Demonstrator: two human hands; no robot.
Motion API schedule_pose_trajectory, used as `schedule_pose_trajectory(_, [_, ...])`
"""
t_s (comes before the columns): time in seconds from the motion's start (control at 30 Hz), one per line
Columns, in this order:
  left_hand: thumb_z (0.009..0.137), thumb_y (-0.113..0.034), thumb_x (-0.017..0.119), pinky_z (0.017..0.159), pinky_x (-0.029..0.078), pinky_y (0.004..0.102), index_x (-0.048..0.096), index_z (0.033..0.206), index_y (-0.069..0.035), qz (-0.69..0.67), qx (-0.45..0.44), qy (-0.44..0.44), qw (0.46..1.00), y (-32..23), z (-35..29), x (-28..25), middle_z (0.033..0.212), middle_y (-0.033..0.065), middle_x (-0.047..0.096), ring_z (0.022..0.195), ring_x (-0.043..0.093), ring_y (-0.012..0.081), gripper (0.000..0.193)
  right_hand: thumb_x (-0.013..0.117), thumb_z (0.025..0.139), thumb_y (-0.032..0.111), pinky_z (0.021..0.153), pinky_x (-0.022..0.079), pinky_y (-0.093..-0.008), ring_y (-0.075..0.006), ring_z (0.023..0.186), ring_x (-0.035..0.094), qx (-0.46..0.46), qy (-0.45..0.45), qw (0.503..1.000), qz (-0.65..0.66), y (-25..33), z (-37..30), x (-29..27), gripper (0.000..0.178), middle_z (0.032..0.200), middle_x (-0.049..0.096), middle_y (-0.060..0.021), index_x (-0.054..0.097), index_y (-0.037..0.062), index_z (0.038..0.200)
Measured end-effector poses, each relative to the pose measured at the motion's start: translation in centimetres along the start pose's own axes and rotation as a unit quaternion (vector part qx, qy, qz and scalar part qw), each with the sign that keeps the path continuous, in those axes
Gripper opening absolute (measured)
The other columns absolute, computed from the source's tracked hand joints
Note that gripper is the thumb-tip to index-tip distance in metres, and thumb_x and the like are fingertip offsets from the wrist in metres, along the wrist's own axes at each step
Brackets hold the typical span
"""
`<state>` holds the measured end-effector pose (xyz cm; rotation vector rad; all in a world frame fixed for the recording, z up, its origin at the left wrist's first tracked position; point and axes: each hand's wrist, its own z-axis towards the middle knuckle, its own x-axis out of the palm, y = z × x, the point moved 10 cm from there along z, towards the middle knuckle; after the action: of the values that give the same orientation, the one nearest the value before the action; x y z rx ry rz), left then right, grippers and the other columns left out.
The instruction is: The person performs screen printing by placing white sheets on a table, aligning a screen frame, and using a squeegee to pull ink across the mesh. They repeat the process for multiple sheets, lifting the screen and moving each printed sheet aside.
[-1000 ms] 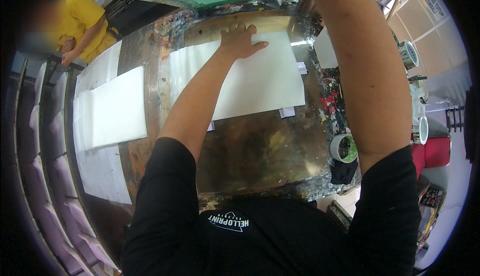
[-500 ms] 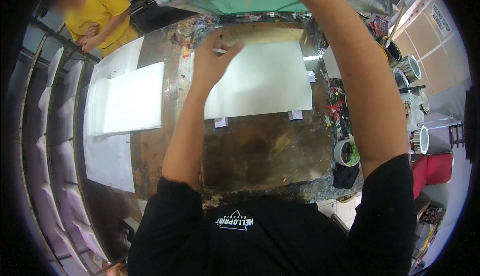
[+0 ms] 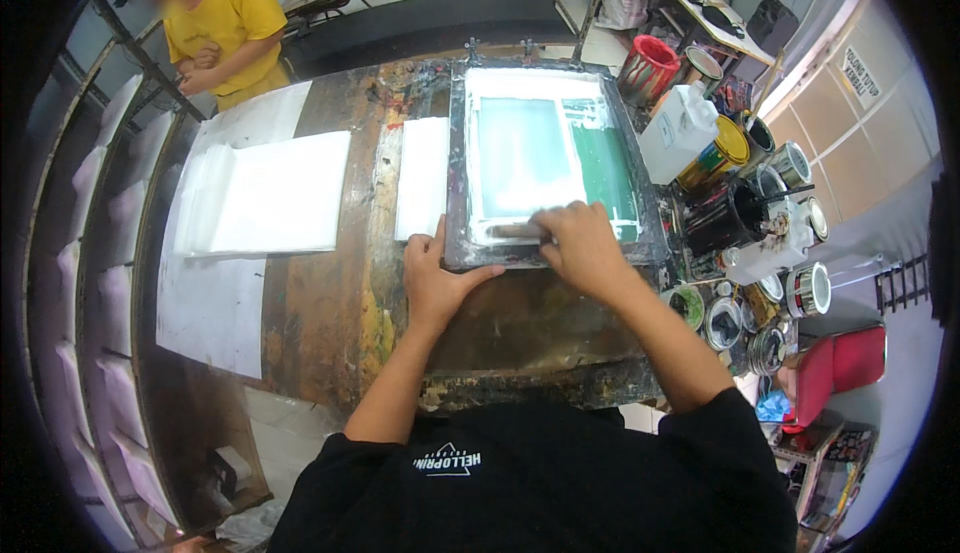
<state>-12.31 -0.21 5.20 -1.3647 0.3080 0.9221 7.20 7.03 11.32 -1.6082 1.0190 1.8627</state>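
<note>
A printing screen (image 3: 456, 193) with a dark frame and green mesh lies flat on the stained worktable (image 3: 310, 318). Inside its near edge, my right hand (image 3: 580, 245) is closed around a squeegee (image 3: 515, 231), which rests on the mesh; my fingers partly cover it. At the frame's near left corner sits my left hand (image 3: 436, 278), thumb stretched along the front edge and fingers spread beside the left edge. White sheets (image 3: 421, 178) stick out left of the screen. Whatever lies beneath the frame is hidden.
A stack of white sheets (image 3: 285, 193) lies on the left. Paint cans, a yellow-rimmed can (image 3: 722, 148) and a white jug (image 3: 677, 133) crowd the right edge. A drying rack (image 3: 145, 283) stands far left; a person in yellow (image 3: 225, 28) is behind the table.
The screen has come down from its raised tilt onto the table, covering the white sheet. My right hand has moved nearer and grips a squeegee; my left hand has dropped to the frame's corner.
</note>
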Motion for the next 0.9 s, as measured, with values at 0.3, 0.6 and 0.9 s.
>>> schedule_pose_trajectory(0.3, [0.055,-0.059,0.098,0.084,0.05,0.0414,0.06,0.144,0.004,0.053,0.044,-0.008,0.998,1.0,-0.3,0.9,0.097,0.0106,0.058,0.093,0.058,0.0272,0.116,0.078,0.081,0.014,0.096,0.039,-0.0531,-0.0274,0.107,0.065,0.013,-0.08,0.995,-0.061,-0.8,2.2,4.2,0.036,0.11,0.068,-0.0043,0.065,0.015,0.115])
schedule_pose_trajectory(0.6, [0.054,-0.054,0.1,0.081,0.052,0.0398,0.056,0.149,0.004,0.047,0.064,-0.008,0.997,0.5,0.0,0.3,0.094,0.0106,0.063,0.087,0.061,0.0266,0.119,0.07,0.09,0.029,0.093,0.045,-0.0622,-0.033,0.111,0.07,0.032,-0.02,0.996,-0.083,-11.5,23.5,2.8,0.032,0.112,0.075,-0.0081,0.066,0.0148,0.119])
schedule_pose_trajectory(0.9, [0.064,-0.051,0.097,0.087,0.055,0.0437,0.047,0.155,0.004,-0.041,0.052,-0.002,0.998,0.5,-0.5,0.5,0.105,0.0197,0.074,0.095,0.072,0.0334,0.118,0.067,0.092,0.027,0.097,0.045,-0.0629,-0.0336,0.11,0.071,0.024,-0.072,0.991,-0.11,-13.4,26.2,2.6,0.034,0.11,0.074,-0.0103,0.067,0.0157,0.124])
